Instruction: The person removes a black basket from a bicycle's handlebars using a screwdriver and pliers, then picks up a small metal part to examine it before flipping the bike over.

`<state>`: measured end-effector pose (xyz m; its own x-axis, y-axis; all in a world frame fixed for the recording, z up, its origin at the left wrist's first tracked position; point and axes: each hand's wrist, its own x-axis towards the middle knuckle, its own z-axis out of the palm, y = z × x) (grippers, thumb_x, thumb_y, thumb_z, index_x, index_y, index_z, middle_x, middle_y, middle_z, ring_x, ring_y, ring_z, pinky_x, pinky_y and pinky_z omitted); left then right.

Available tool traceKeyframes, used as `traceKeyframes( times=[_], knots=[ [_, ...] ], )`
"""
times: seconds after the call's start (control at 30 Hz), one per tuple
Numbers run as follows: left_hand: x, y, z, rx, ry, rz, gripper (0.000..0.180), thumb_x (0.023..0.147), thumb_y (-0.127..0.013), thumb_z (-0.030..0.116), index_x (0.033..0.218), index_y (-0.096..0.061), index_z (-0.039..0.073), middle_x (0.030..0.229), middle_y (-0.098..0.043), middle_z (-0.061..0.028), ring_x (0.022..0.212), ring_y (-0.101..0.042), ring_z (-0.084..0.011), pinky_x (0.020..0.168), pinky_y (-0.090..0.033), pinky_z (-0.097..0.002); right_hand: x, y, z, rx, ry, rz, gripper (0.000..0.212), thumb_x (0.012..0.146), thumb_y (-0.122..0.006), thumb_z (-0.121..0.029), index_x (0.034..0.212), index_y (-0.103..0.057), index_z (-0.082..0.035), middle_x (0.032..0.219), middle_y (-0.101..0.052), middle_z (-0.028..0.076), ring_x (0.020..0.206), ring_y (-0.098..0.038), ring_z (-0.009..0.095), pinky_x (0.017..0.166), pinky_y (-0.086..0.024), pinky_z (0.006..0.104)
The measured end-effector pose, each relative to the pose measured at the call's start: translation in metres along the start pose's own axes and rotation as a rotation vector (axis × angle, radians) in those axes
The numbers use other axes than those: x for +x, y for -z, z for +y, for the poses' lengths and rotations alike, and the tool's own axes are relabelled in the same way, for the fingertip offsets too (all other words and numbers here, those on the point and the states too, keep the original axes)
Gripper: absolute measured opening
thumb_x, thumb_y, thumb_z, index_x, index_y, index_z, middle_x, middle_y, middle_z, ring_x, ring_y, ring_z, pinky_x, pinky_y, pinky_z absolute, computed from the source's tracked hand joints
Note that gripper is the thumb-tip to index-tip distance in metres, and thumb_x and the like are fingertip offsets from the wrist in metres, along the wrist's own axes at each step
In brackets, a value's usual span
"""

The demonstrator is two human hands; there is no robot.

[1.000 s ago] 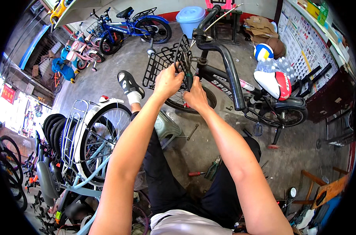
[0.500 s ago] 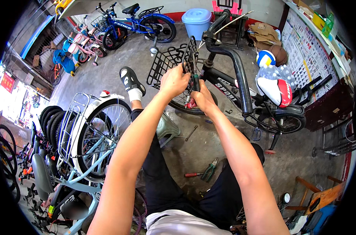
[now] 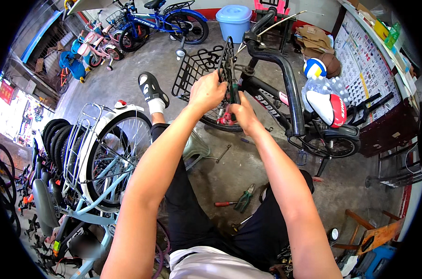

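A small black bicycle (image 3: pixel 266 95) stands before me, its handlebar (image 3: pixel 285 76) rising on the right. On its front is a black wire basket (image 3: pixel 185 74). My left hand (image 3: pixel 208 93) is closed at the basket's back side, its fingertips partly hidden behind the wire. Just right of it and slightly lower, my right hand (image 3: pixel 243 114) is closed around a tool with a dark green and black handle (image 3: pixel 235 89). The tool's kind is not clear, and its working end is hidden among the basket and wheel. A red part (image 3: pixel 227 116) shows beside the right hand, near the front wheel.
Pliers (image 3: pixel 245 199), a red-handled tool (image 3: pixel 225 203) and a wrench (image 3: pixel 223 153) lie on the floor. A green stool (image 3: pixel 197 146) stands by my leg. On the left is a pale blue bicycle (image 3: pixel 92 211). A lidded blue bucket (image 3: pixel 234 23) stands at the back.
My right hand has turned and shifted slightly up and right with the tool, so more of the red part shows. My left hand stays at the basket. The view has shifted a little.
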<state>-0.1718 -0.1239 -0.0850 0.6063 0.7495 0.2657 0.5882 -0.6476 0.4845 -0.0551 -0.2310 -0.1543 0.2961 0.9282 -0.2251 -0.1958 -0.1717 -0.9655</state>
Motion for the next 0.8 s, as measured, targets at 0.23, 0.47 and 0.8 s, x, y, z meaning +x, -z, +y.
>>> traceKeyframes(
  times=[0.23, 0.47, 0.8],
  knots=[
    [0.001, 0.004, 0.002, -0.037, 0.024, -0.083, 0.032, 0.094, -0.061, 0.028, 0.113, -0.064, 0.003, 0.104, -0.073, -0.0234, 0.104, -0.067, -0.0448, 0.089, -0.051, -0.0557, 0.003, 0.010, 0.006, -0.118, 0.058, 0.002, 0.048, 0.084, -0.062, -0.018, 0.127, -0.048, -0.003, 0.108, -0.068, 0.035, 0.105, -0.066, 0.052, 0.090, -0.051, 0.0558],
    [0.000, 0.008, 0.001, -0.076, 0.047, -0.108, 0.031, 0.094, -0.061, 0.029, 0.116, -0.066, 0.008, 0.104, -0.073, -0.0230, 0.105, -0.067, -0.0438, 0.089, -0.051, -0.0547, -0.003, 0.013, 0.006, -0.652, 0.239, 0.255, 0.040, 0.083, -0.057, -0.011, 0.121, -0.048, -0.002, 0.088, -0.065, 0.014, 0.075, -0.067, 0.021, 0.064, -0.057, 0.0419],
    [-0.002, 0.009, -0.002, -0.104, 0.031, -0.095, 0.031, 0.093, -0.062, 0.029, 0.118, -0.068, 0.010, 0.101, -0.074, -0.0214, 0.102, -0.068, -0.0433, 0.086, -0.052, -0.0540, -0.003, 0.014, -0.004, -0.269, 0.040, 0.043, 0.039, 0.083, -0.060, -0.014, 0.119, -0.048, -0.002, 0.092, -0.068, 0.019, 0.073, -0.069, 0.032, 0.068, -0.057, 0.0434]
  ],
)
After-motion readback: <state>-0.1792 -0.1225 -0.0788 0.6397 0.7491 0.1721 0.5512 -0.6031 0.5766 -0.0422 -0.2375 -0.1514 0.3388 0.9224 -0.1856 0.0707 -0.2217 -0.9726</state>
